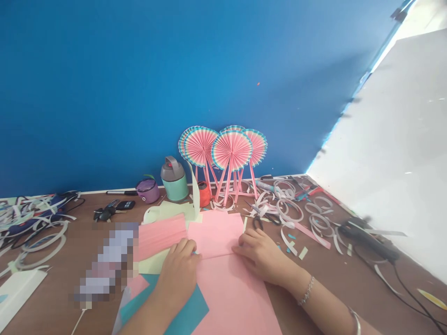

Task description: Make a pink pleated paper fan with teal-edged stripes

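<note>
A pink sheet of paper (233,293) lies in front of me, with a crease or fold edge running across it between my hands. My left hand (182,265) has its fingers curled over the sheet's left edge at that line. On the right edge, my right hand (256,253) pinches the paper with thumb and fingers. Under and beside my left forearm are a teal sheet (192,311) and a pale yellow sheet (152,263). A pleated pink paper piece (160,235) rests just beyond my left hand.
Several round pink paper fans (232,151) stand against the blue wall. Black-handled scissors (257,222), curled paper strips (289,209) and a glue gun (370,239) lie to the right. At the left are a mint flask (175,186), a purple container (147,191), keys (106,211) and a pixelated object (108,263).
</note>
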`<move>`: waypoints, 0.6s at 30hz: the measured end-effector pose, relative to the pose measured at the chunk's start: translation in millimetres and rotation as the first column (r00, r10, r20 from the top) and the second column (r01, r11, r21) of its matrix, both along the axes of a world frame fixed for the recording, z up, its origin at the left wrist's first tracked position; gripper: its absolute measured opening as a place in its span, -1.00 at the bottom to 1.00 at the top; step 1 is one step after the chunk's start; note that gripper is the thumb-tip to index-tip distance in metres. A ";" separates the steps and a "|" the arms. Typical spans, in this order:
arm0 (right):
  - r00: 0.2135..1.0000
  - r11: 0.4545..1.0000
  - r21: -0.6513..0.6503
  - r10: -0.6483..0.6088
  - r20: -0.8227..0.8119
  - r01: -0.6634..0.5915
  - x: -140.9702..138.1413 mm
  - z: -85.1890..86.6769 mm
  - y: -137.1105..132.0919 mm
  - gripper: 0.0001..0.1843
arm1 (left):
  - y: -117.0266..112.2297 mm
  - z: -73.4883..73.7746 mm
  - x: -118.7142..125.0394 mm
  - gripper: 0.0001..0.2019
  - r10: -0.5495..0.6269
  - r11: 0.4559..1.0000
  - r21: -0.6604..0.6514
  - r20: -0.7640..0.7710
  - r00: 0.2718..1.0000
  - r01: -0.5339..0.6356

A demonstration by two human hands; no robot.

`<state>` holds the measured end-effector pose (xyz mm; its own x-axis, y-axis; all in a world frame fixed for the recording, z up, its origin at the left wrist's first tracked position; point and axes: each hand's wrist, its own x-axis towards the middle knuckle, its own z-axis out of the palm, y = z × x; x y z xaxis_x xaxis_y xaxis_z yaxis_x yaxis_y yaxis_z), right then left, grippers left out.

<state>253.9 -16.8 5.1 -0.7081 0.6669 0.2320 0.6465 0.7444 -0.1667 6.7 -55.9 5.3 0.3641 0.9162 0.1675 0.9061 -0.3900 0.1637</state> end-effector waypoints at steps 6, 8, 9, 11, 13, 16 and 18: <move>0.988 1.000 0.015 0.029 -0.149 -0.027 2.3 -7.8 3.9 -0.62 | 3.5 -1.5 -2.5 -0.84 0.001 0.999 -0.045 0.290 0.957 0.012; 0.958 0.997 -0.068 0.003 -0.288 -0.023 2.8 -6.7 4.0 -0.63 | 5.1 -2.6 -4.0 -0.88 0.044 0.995 -0.097 0.391 0.919 -0.006; 0.934 0.992 -0.122 -0.024 -0.357 -0.021 2.7 -5.4 3.8 -0.65 | 6.0 -3.2 -4.5 -0.88 0.070 0.992 -0.124 0.448 0.891 -0.016; 0.887 0.969 -0.244 -0.095 -0.452 -0.020 2.2 -1.8 2.6 -0.68 | 7.6 -3.8 -4.7 -0.85 0.124 0.983 -0.182 0.565 0.815 -0.023; 0.866 0.935 -0.355 -0.160 -0.474 -0.021 1.3 1.8 1.3 -0.73 | 8.7 -3.5 -4.2 -0.84 0.170 0.971 -0.239 0.653 0.738 -0.012; 0.866 0.901 -0.433 -0.208 -0.456 -0.011 -0.2 4.4 0.4 -0.85 | 9.2 -2.4 -3.2 -0.84 0.216 0.958 -0.287 0.701 0.680 -0.008; 0.865 0.901 -0.434 -0.210 -0.457 -0.011 -1.2 3.3 1.0 -0.87 | 9.4 -2.1 -2.7 -0.84 0.215 0.957 -0.290 0.703 0.678 -0.003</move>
